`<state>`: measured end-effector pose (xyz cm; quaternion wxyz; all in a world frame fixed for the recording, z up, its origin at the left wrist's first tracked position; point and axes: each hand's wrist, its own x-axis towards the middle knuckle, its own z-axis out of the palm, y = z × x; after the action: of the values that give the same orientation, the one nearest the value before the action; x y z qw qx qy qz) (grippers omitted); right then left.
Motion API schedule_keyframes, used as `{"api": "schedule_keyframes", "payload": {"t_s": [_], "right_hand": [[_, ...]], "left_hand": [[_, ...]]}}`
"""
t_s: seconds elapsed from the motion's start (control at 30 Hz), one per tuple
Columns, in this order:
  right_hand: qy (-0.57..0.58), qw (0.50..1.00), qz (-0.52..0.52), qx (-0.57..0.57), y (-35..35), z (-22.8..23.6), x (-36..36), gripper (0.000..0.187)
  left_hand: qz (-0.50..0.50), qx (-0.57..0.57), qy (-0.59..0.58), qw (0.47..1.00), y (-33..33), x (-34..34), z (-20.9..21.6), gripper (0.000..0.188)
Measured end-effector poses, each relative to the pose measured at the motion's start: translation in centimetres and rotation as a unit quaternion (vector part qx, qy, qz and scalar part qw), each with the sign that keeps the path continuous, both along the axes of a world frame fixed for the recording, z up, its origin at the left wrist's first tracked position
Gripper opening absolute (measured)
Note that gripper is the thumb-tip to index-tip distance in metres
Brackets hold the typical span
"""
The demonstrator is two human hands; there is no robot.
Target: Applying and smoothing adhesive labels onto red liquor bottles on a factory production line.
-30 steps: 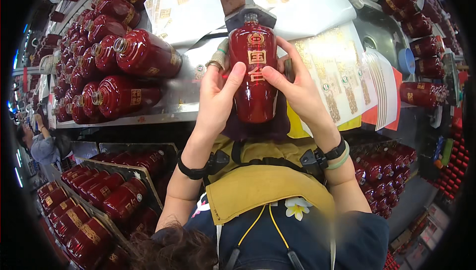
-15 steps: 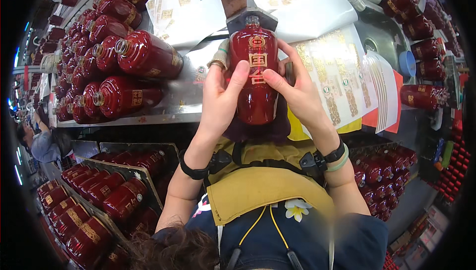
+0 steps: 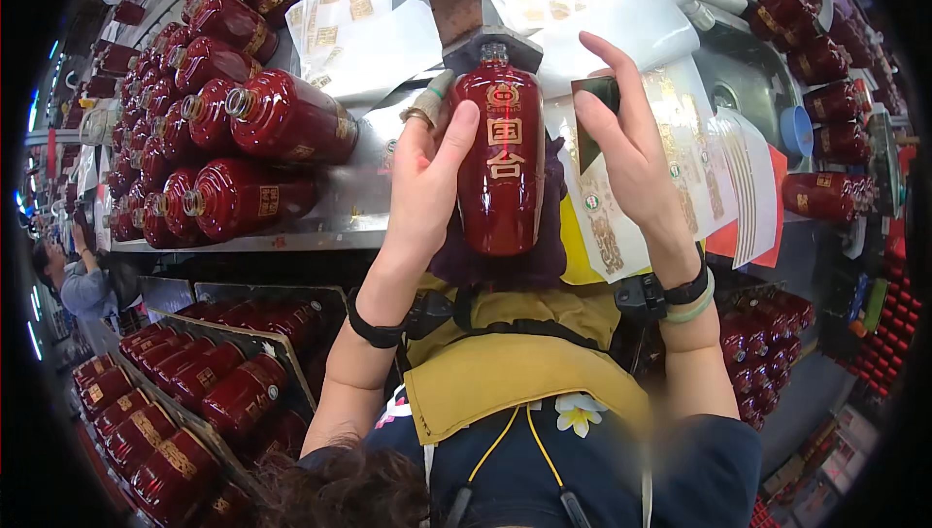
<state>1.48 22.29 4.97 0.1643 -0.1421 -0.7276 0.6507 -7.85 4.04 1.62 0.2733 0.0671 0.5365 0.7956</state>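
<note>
A glossy dark red bottle with gold characters lies in front of me, its clear glass neck against a dark metal rest. Beneath it is a dark purple cloth. My left hand is closed at the bottle's left side, thumb along its edge; the fingers are partly hidden. One of them wears a pale cover. To the right of the bottle and apart from it, my right hand holds a flat dark green scraper-like piece between thumb and fingers, its index finger stretched out.
Many red bottles are stacked on the metal table at left. Sheets of gold decals lie at right, near a blue cup and a sink. Crates of bottles stand below. Another person is at far left.
My right hand has left the bottle and moved right, bringing the dark green piece into clear view. The left hand stays at the bottle, which has shifted slightly toward me.
</note>
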Motion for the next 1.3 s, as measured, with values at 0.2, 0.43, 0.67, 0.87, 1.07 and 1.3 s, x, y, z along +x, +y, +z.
{"api": "schedule_keyframes", "payload": {"t_s": [0.2, 0.43, 0.67, 0.87, 1.07, 1.3], "right_hand": [[-0.059, 0.99, 0.008, -0.127, -1.6, -1.9, -2.3, 0.051], [-0.069, 0.988, -0.009, -0.141, -1.3, -2.9, -3.1, 0.05], [0.18, 0.942, -0.038, 0.281, 1.2, 0.0, -4.4, 0.02], [0.316, 0.752, 0.312, 0.488, -1.0, 1.3, -1.3, 0.025], [0.237, 0.845, 0.124, 0.464, 2.4, 1.7, -7.3, 0.023], [0.36, 0.761, 0.264, 0.471, 2.8, 0.3, -1.1, 0.025]], "left_hand": [[0.003, -0.052, 0.026, 0.998, 1.8, -1.0, 0.8, 0.05], [0.011, -0.044, 0.033, 0.998, 1.9, -0.9, 0.6, 0.047], [0.003, -0.053, -0.012, 0.999, 0.1, -1.0, 0.6, 0.045], [0.008, -0.067, 0.062, 0.996, -1.3, -0.4, 0.7, 0.064], [0.04, -0.046, 0.071, 0.996, -1.8, -0.1, 1.0, 0.063], [-0.031, -0.166, 0.45, 0.877, -2.4, -0.1, 0.3, 0.094]]}}
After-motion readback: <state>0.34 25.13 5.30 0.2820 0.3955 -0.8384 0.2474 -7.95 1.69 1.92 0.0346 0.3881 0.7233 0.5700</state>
